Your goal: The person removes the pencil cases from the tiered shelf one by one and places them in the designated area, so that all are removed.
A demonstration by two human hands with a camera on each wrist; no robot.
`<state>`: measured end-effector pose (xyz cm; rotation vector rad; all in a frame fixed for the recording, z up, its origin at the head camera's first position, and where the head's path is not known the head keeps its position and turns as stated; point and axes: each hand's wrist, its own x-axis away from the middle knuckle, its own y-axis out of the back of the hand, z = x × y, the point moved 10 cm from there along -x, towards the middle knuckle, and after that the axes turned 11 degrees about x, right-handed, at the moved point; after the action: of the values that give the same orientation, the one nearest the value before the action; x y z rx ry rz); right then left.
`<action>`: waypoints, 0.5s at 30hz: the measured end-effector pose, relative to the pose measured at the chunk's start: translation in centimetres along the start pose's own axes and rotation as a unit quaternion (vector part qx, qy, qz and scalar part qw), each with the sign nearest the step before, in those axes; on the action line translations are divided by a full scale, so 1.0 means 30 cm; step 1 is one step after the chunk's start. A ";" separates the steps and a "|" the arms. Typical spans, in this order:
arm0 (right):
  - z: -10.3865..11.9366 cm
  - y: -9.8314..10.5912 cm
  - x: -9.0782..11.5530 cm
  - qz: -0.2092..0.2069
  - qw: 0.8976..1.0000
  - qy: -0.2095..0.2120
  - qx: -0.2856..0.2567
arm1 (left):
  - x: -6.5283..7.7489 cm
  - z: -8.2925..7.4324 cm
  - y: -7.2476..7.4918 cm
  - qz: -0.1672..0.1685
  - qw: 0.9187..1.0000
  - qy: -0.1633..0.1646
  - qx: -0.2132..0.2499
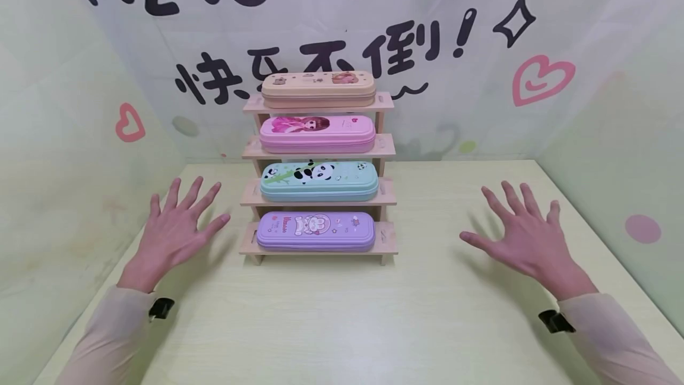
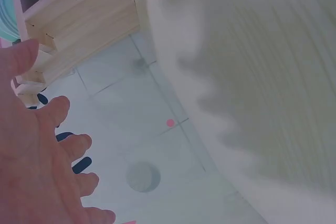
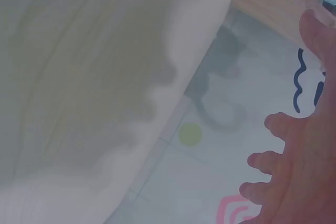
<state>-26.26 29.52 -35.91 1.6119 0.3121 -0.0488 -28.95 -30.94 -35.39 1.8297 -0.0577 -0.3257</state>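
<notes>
My left hand hovers over the table left of a stepped wooden rack, fingers spread, holding nothing. Over the table's right side my right hand is likewise spread, farther from the rack. On the rack's lowest step lies a purple pencil case with a cartoon figure. Above it rests a mint pencil case with pandas, then a pink pencil case with a long-haired girl. A peach pencil case tops the rack. Both wrist views show part of the rack beyond the thumb.
The pale wooden table runs back to a wall hung with a white printed cloth bearing dark lettering and hearts. Light green side walls stand at left and right. Each wrist carries a small black device by the sleeve cuff.
</notes>
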 end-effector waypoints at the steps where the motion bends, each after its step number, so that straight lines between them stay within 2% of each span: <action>1: 0.008 0.004 0.000 -0.001 1.000 0.003 0.000 | 0.002 -0.001 0.003 -0.002 1.000 0.000 0.000; 15: 0.168 0.066 0.007 -0.030 0.998 0.043 -0.031 | 0.011 -0.068 0.056 -0.027 0.999 -0.022 0.004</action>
<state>-24.81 24.53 -34.37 1.5455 0.4249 -0.0148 -27.90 -29.57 -33.36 1.8345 -0.0397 -0.4034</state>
